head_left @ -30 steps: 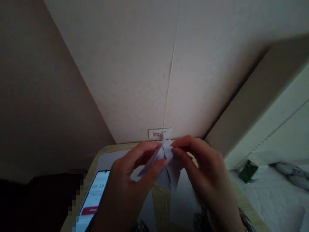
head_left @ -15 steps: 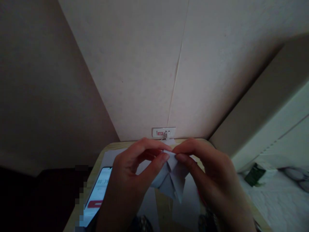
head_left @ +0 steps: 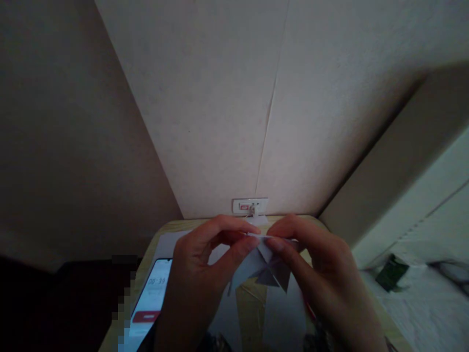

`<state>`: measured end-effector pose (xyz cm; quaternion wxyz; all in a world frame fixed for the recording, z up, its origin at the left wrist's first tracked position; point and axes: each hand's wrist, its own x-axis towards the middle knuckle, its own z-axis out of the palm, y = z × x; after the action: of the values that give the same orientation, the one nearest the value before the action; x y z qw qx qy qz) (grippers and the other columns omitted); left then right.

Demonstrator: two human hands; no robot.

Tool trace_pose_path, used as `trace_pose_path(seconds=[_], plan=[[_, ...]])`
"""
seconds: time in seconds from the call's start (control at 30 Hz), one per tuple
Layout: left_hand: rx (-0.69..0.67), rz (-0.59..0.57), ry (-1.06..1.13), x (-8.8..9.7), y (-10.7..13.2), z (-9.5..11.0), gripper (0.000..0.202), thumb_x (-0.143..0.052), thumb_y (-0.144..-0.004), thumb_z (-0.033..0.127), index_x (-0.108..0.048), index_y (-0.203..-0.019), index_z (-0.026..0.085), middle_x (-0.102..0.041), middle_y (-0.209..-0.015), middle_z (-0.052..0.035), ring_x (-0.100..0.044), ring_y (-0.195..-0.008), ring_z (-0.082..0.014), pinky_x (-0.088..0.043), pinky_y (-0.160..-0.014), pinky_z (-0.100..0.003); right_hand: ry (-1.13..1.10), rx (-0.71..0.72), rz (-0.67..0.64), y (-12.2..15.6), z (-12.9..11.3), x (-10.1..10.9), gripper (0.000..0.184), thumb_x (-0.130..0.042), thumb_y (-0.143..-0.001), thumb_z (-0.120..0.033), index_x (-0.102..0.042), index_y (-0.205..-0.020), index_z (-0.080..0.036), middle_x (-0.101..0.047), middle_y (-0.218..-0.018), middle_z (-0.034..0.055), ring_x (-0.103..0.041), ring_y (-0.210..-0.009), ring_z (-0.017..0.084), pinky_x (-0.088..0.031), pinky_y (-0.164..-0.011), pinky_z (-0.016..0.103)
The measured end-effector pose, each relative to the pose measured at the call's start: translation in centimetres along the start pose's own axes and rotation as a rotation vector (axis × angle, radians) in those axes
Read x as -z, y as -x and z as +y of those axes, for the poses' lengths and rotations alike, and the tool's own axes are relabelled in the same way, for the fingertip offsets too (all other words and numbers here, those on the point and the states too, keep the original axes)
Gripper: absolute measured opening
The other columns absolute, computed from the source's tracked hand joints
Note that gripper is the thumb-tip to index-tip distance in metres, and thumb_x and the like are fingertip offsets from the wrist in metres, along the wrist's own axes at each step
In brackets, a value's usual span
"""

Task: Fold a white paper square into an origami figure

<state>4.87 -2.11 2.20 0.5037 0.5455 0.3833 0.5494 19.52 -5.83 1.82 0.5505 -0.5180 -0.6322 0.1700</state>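
Note:
A folded piece of white paper [head_left: 269, 266] with several pointed flaps is held up between both hands, above the table. My left hand [head_left: 212, 264] pinches its upper edge from the left with thumb and forefinger. From the right, my right hand [head_left: 311, 264] grips the same edge, its thumb in front and forefinger behind. The two thumb tips are close together at the top of the paper. Parts of the folds are hidden behind the fingers.
A phone [head_left: 152, 293] with a lit timer screen lies left of my left hand. White sheets [head_left: 284, 313] lie on the wooden table [head_left: 251, 318]. A wall socket [head_left: 250, 206] with a plug is behind the table. A dark green box [head_left: 392, 273] is off to the right.
The folded paper has tilted, so its top edge now shows nearly edge-on and its lower flaps are spread apart. Both hands keep their pinch on it.

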Motion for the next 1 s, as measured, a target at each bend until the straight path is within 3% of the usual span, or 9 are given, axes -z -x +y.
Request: trace_pose_path(seconds=[0.4, 0.73, 0.93, 1.0], plan=[[-0.006, -0.022, 0.074, -0.1, 0.2, -0.2, 0.022, -0.08, -0.072, 0.01, -0.078, -0.063, 0.031, -0.075, -0.063, 0.0127, -0.069, -0.064, -0.0067, -0.054, -0.065, -0.011, -0.014, 0.02, -0.029, 0.2, 0.0, 0.1, 0.029, -0.06, -0.099, -0.022, -0.065, -0.07, -0.022, -0.065, -0.066, -0.0039, -0.06, -0.062, 0.012, -0.045, -0.056, 0.022], [-0.003, 0.023, 0.023, -0.2, 0.3, -0.2, 0.019, -0.077, -0.073, 0.012, -0.076, -0.062, 0.029, -0.073, -0.061, 0.0117, -0.069, -0.061, -0.0068, -0.053, -0.063, -0.011, -0.008, 0.044, -0.01, 0.2, 0.2, 0.3, 0.024, -0.067, -0.094, -0.018, -0.071, -0.071, -0.022, -0.07, -0.067, -0.0049, -0.064, -0.063, 0.011, -0.048, -0.058, 0.02], [-0.045, -0.146, -0.14, 1.2, -0.2, 0.0, 0.017, -0.077, -0.076, 0.014, -0.078, -0.067, 0.028, -0.076, -0.064, 0.0096, -0.072, -0.062, -0.0083, -0.054, -0.059, -0.011, 0.057, 0.077, 0.008, 0.2, 0.0, 0.5, 0.023, -0.069, -0.092, -0.014, -0.072, -0.07, -0.021, -0.07, -0.067, -0.0043, -0.065, -0.064, 0.011, -0.048, -0.059, 0.021], [-0.081, -0.147, -0.181, 1.6, -0.3, 0.0, 0.018, -0.076, -0.076, 0.012, -0.077, -0.067, 0.028, -0.077, -0.064, 0.01, -0.072, -0.062, -0.0078, -0.054, -0.059, -0.01, 0.08, 0.096, 0.023, 0.1, -0.1, 0.5, 0.023, -0.07, -0.089, -0.012, -0.072, -0.068, -0.021, -0.068, -0.063, -0.0052, -0.063, -0.061, 0.01, -0.046, -0.056, 0.02]])
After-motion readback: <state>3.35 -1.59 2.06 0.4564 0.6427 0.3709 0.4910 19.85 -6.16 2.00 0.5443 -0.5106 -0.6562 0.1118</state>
